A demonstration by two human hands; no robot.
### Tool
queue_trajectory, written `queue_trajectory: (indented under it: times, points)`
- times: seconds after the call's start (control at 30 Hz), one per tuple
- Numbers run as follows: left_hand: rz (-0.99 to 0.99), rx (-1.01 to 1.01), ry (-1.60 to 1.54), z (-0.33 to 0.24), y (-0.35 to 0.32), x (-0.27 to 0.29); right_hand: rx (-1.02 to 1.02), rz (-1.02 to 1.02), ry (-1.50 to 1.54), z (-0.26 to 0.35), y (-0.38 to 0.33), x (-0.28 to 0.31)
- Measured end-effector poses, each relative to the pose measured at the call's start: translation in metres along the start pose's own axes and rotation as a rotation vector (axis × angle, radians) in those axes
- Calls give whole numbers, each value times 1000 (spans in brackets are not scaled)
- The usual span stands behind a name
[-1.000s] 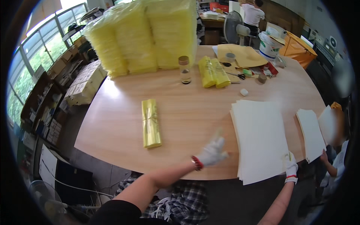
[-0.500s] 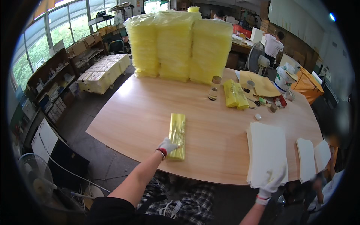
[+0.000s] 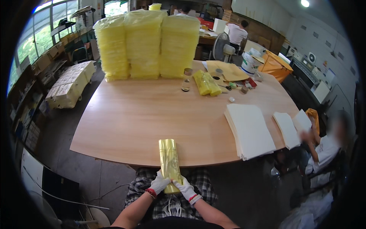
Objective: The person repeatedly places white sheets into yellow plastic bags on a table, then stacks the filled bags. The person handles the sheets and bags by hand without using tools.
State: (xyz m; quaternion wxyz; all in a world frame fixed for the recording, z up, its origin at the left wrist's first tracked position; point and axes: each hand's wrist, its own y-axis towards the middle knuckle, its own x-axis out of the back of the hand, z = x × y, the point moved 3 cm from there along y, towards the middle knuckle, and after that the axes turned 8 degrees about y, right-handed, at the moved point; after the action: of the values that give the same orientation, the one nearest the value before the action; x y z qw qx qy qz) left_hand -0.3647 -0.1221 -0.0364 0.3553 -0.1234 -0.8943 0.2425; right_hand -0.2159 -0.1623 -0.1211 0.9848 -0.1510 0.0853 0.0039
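- left hand: white-gloved, fingers closed on the left edge of the yellow bundle, close to its near end.
- right hand: white-gloved, closed on the right edge of the same bundle, opposite the left hand (the exact finger positions underneath are hidden).
- location: the bundle points away from the body; its far end is over the near edge of the table, its near end over the lap. whether the far end touches the tabletop cannot be told.
- weight: judged light to moderate; a long, narrow pack of thin film, probably manageable in two hands.
- stiffness: judged firm along its length, since it holds a straight form beyond the hands; single layers are likely soft.
- surface: glossy, therefore probably slippery; layers may slide over one another under a loose grip.
- fragility: unlikely to break; creasing or tearing of the outer film is the more plausible damage.
- hold points: both long edges, thumbs above and fingers below, with even pressure. for level carrying, a grip nearer the middle should balance better than the near end.
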Motion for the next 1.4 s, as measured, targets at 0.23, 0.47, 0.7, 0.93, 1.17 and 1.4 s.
queue_trajectory:
  times: [0.23, 0.47, 0.7, 0.93, 1.17, 1.4]
  points:
    - [29, 59, -38, -20, 3, 22, 10, 153, 115, 50, -67, -7]
    - [-43, 55, -155, -2, 33, 16, -72, 303, 143, 62, -111, -5]
    - [-258, -86, 255, -32, 7, 41, -66, 291, 171, 39, -112, -2]
    - [-440, -821, 948, -44, 50, 39, -49, 325, 276, 9, -98, 7]
    - [-446, -956, 1085, -46, 59, 30, -279, 330, 456, 40, -117, -11]
    - [-359, -540, 865, -49, 97, 54, -127, 468, 560, 19, -96, -11]
